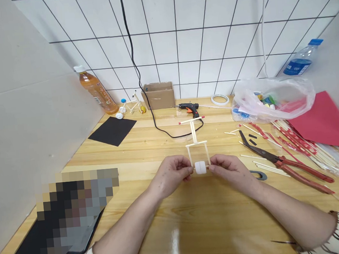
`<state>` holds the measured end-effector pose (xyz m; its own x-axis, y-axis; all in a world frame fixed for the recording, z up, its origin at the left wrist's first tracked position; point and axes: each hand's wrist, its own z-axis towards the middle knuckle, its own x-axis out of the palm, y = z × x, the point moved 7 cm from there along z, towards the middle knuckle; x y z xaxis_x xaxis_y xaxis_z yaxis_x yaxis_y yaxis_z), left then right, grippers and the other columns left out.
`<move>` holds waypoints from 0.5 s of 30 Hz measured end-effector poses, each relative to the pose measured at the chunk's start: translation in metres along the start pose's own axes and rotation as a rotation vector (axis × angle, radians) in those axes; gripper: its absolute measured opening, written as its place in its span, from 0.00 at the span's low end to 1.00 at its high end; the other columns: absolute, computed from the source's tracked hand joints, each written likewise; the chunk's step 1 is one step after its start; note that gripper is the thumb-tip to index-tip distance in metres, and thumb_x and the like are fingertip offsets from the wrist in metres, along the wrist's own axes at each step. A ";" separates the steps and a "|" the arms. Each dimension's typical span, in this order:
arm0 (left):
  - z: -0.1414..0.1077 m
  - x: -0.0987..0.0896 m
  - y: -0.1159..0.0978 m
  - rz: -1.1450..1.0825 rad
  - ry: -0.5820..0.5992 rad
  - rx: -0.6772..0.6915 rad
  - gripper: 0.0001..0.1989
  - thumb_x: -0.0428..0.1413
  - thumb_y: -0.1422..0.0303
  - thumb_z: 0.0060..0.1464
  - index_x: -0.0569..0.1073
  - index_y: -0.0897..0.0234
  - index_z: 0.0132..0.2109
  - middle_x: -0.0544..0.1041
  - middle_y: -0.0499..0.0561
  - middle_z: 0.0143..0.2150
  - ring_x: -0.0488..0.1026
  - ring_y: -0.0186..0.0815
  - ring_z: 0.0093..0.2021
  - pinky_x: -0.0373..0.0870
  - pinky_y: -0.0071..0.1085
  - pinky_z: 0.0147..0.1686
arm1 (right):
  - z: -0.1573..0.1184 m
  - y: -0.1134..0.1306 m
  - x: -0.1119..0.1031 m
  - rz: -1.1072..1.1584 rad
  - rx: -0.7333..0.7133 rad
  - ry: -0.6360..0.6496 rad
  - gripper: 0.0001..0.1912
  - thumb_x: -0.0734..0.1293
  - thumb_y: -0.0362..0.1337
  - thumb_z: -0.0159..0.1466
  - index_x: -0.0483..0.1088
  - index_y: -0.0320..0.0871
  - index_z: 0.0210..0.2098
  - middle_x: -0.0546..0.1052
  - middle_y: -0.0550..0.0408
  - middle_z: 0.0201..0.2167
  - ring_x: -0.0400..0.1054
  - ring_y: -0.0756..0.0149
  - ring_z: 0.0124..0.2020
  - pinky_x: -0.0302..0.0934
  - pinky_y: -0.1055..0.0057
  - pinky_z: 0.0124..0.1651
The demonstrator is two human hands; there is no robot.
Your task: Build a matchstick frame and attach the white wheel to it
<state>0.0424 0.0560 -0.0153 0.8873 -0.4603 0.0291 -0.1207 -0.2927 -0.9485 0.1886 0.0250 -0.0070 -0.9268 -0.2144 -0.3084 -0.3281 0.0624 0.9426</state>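
Between my two hands is a small stick frame (194,132) with a T-shaped, red-tipped handlebar at its top. A white wheel (200,167), like two bottle caps put together, sits between the frame's two legs at the near end. My left hand (172,173) pinches the left leg end beside the wheel with thumb and fingers. On the other side, my right hand (231,171) pinches the right leg end the same way. The frame is held above the wooden table (178,229).
Red-handled shears (285,164), loose sticks (271,168) and a plastic bag of caps (271,100) lie right. At the back are a glue gun (190,108), tape roll (219,99), cardboard box (158,96) and small stick model (130,105). Black paper (113,130) lies left.
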 end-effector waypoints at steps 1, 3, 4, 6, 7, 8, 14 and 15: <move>0.000 0.000 0.001 -0.007 0.008 -0.006 0.07 0.59 0.70 0.39 0.69 0.69 0.25 0.69 0.44 0.19 0.64 0.26 0.20 0.61 0.24 0.23 | 0.000 -0.001 0.000 -0.002 0.009 -0.003 0.14 0.62 0.46 0.57 0.64 0.42 0.23 0.59 0.61 0.20 0.52 0.72 0.23 0.49 0.73 0.26; 0.000 0.001 0.002 -0.023 0.022 -0.018 0.07 0.59 0.69 0.39 0.69 0.69 0.25 0.69 0.45 0.19 0.65 0.26 0.20 0.62 0.24 0.23 | 0.000 -0.002 -0.001 -0.007 0.014 -0.014 0.13 0.62 0.45 0.57 0.63 0.42 0.23 0.58 0.62 0.19 0.52 0.72 0.23 0.48 0.73 0.26; 0.000 0.001 0.003 -0.030 0.026 -0.024 0.07 0.59 0.69 0.38 0.70 0.69 0.25 0.69 0.45 0.19 0.65 0.27 0.20 0.62 0.24 0.24 | 0.001 -0.002 -0.001 -0.008 0.013 -0.019 0.13 0.62 0.45 0.56 0.63 0.42 0.23 0.58 0.62 0.19 0.52 0.72 0.23 0.48 0.74 0.25; 0.001 0.001 0.005 -0.034 0.028 -0.032 0.07 0.59 0.69 0.38 0.70 0.69 0.25 0.70 0.45 0.19 0.65 0.27 0.20 0.63 0.25 0.24 | 0.001 -0.003 -0.001 -0.009 0.014 -0.023 0.13 0.62 0.44 0.56 0.62 0.42 0.22 0.57 0.62 0.19 0.52 0.72 0.22 0.48 0.74 0.25; 0.002 0.001 0.006 -0.032 0.025 -0.035 0.07 0.59 0.69 0.38 0.70 0.69 0.25 0.70 0.45 0.19 0.65 0.27 0.20 0.63 0.25 0.23 | 0.001 -0.003 -0.001 -0.011 0.015 -0.021 0.13 0.63 0.44 0.56 0.62 0.42 0.22 0.57 0.62 0.18 0.51 0.72 0.22 0.47 0.74 0.24; 0.002 0.001 0.006 -0.028 0.020 -0.036 0.07 0.59 0.70 0.38 0.70 0.69 0.25 0.70 0.45 0.18 0.65 0.27 0.20 0.63 0.25 0.23 | 0.001 -0.003 -0.001 -0.014 0.014 -0.020 0.13 0.63 0.44 0.56 0.61 0.42 0.21 0.56 0.62 0.18 0.51 0.73 0.21 0.47 0.74 0.24; 0.002 0.002 0.007 -0.041 0.007 -0.036 0.06 0.59 0.70 0.38 0.70 0.69 0.25 0.70 0.46 0.19 0.66 0.27 0.20 0.63 0.25 0.23 | 0.001 0.000 0.000 -0.041 -0.010 -0.008 0.16 0.61 0.47 0.57 0.60 0.43 0.21 0.56 0.62 0.18 0.50 0.72 0.22 0.47 0.73 0.24; 0.002 0.002 0.007 -0.044 0.008 -0.037 0.06 0.59 0.70 0.38 0.70 0.69 0.25 0.70 0.45 0.19 0.66 0.27 0.20 0.63 0.25 0.23 | 0.001 -0.001 0.000 -0.045 -0.011 -0.009 0.16 0.61 0.48 0.58 0.60 0.43 0.21 0.56 0.62 0.18 0.50 0.72 0.22 0.47 0.73 0.24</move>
<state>0.0442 0.0549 -0.0224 0.8884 -0.4531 0.0733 -0.0980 -0.3432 -0.9341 0.1887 0.0256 -0.0075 -0.9126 -0.2079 -0.3519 -0.3678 0.0418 0.9290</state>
